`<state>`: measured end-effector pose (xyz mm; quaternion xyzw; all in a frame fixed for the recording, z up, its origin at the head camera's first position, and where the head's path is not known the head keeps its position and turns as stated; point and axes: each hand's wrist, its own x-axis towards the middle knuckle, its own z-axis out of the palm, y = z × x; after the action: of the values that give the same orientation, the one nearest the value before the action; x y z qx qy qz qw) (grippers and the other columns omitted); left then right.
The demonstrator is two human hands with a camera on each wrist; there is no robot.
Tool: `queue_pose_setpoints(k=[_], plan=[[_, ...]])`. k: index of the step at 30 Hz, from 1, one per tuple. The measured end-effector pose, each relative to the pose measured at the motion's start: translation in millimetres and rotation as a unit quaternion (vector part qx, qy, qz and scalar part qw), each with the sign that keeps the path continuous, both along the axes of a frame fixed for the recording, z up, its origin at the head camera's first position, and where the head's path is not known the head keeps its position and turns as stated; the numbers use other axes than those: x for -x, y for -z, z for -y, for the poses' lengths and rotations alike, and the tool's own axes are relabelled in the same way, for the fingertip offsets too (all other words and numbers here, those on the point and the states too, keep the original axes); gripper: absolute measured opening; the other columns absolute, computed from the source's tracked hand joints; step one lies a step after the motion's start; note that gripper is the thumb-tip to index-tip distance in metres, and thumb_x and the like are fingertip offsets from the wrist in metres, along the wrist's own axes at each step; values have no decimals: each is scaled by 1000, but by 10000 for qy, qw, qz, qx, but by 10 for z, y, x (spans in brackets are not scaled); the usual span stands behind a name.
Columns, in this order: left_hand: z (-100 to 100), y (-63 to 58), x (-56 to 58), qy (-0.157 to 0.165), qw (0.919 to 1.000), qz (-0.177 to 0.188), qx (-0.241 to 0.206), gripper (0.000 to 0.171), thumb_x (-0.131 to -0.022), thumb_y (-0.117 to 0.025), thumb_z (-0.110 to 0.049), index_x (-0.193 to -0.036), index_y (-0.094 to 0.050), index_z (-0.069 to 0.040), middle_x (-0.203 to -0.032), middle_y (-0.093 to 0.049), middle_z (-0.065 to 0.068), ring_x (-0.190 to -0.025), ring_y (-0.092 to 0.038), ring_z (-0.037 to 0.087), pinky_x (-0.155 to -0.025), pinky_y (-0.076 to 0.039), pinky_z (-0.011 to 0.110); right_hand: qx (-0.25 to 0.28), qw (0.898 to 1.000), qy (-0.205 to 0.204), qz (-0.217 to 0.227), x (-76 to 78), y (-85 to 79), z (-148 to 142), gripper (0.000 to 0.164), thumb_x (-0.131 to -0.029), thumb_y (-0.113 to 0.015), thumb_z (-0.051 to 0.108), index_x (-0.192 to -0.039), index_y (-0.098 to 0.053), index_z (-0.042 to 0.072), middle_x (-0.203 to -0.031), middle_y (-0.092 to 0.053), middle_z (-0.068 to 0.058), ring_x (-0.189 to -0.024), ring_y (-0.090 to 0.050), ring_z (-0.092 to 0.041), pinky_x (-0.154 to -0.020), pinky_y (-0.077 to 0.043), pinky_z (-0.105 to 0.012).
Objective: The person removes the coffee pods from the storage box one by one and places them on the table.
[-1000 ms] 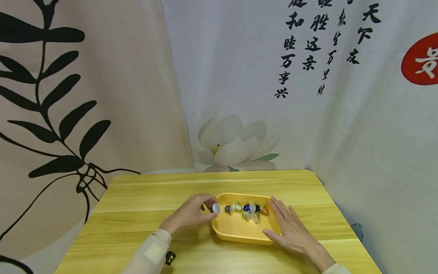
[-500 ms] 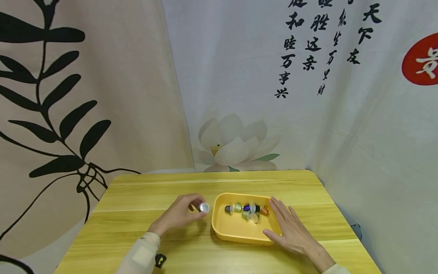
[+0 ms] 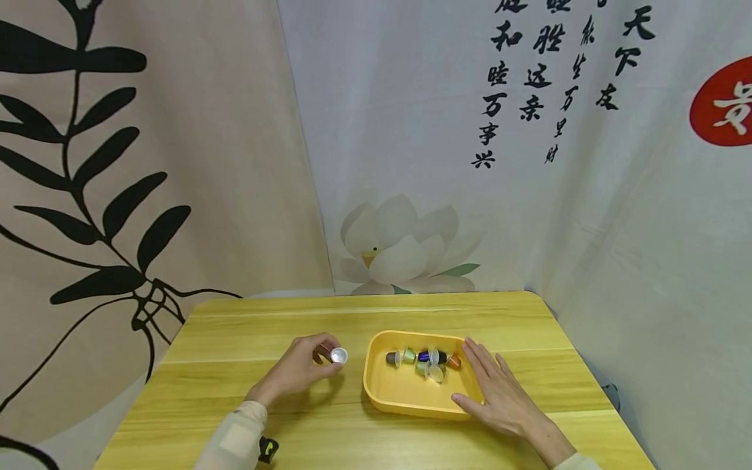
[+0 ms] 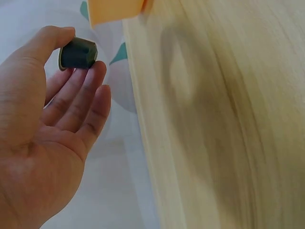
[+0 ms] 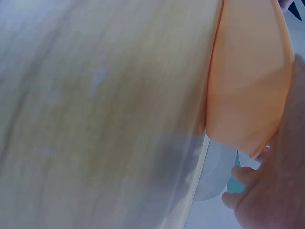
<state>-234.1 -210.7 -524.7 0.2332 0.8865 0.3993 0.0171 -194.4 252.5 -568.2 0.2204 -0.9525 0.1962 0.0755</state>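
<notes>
My left hand (image 3: 302, 367) pinches a dark green coffee capsule (image 4: 78, 53) between thumb and fingertips, above the table to the left of the yellow tray. In the head view the capsule's silvery lid (image 3: 339, 355) faces up and toward the camera. My right hand (image 3: 499, 395) rests with extended fingers on the right rim of the yellow tray (image 3: 405, 408). Inside the tray several coffee capsules lie on their sides: a dark one (image 3: 391, 358) at the left, a purple one (image 3: 423, 356) in the middle and an orange one (image 3: 454, 361) at the right.
The wooden table (image 3: 247, 339) extends around the tray. A small black strapped device (image 3: 268, 450) shows beside the left sleeve. A printed curtain (image 3: 411, 163) hangs behind the table's back edge.
My left hand has carried the capsule from the tray's left rim leftward, away over the bare table. My right hand and the tray have stayed in place.
</notes>
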Motion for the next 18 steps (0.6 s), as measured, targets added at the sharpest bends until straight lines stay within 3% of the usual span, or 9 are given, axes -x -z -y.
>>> queue_pose_setpoints(k=[18], plan=[[31,219,93,-93,9988,413,-241,23,-104,-84,-18,-125,-76,-12,-117,-82,2,-108,-79,14,-93,-65,26,40,10000,-22,-14,2,5,-6,101,-106,-71,61,-180,-27,9,-191,-22,-8,-171,-33,-48,-132,-28,-80]])
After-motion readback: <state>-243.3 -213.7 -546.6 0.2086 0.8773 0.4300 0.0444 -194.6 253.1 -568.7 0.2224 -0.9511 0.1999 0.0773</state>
